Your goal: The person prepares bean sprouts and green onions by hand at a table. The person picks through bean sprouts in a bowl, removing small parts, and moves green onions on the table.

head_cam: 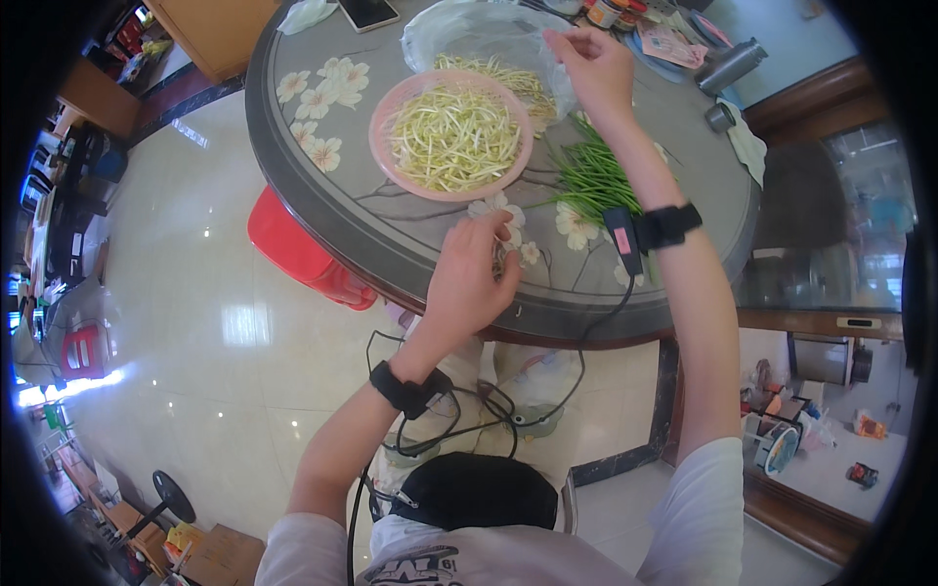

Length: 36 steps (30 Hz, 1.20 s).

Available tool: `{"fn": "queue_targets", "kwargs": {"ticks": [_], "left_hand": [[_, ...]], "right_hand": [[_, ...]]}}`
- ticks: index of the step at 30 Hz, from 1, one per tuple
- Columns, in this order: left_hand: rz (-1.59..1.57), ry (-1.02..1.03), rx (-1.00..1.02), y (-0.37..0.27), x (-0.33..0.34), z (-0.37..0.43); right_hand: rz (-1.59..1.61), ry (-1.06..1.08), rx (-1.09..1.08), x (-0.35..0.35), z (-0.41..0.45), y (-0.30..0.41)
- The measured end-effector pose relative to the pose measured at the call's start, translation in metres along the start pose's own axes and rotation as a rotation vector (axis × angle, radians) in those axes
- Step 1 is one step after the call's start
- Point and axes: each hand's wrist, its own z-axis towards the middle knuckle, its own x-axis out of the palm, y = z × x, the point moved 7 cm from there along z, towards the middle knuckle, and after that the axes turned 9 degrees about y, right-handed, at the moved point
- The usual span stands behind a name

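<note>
My left hand (469, 275) is above the near part of the round table, its fingers loosely curled and the thumb apart. Nothing shows in it. Just beyond it, a pink plastic basket (379, 157) holds a heap of bean sprouts (458, 139). My right hand (601, 69) reaches to the right rim of a clear plastic bag (447, 33). Its fingertips are bent against the film, and whether they grip it is unclear. More bean sprouts (513, 79) lie in the bag's mouth behind the basket. Under my right forearm lies a bunch of green chives or similar stalks (593, 172), partly hidden.
The grey flower-patterned tabletop (418, 242) also bears a phone (368, 13), jars (607, 13), a steel flask (731, 66) and a small cup (719, 117). A red plastic stool (293, 242) stands at the table's left. A black cable (506, 417) runs between my wrist straps.
</note>
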Motion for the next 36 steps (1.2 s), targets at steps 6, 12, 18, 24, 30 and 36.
{"fn": "queue_targets", "kwargs": {"ticks": [6, 12, 18, 24, 30, 36], "left_hand": [[-0.154, -0.106, 0.083, 0.008, -0.015, -0.009], [-0.279, -0.149, 0.080, 0.018, -0.008, -0.005], [-0.192, 0.000, 0.108, 0.003, -0.001, -0.001], [-0.140, 0.025, 0.079, 0.008, 0.001, -0.001], [-0.158, 0.001, 0.063, 0.011, 0.003, -0.001], [-0.126, 0.036, 0.067, 0.009, 0.004, -0.001]], "right_hand": [[0.323, 0.274, 0.291, 0.006, -0.091, 0.044], [0.522, 0.372, 0.491, 0.028, -0.182, 0.047], [0.682, 0.217, 0.492, 0.045, -0.235, 0.025], [0.616, 0.178, 0.355, 0.038, -0.247, 0.026], [0.567, 0.137, 0.285, 0.034, -0.248, 0.034], [0.564, -0.011, 0.229, 0.031, -0.246, 0.035]]}}
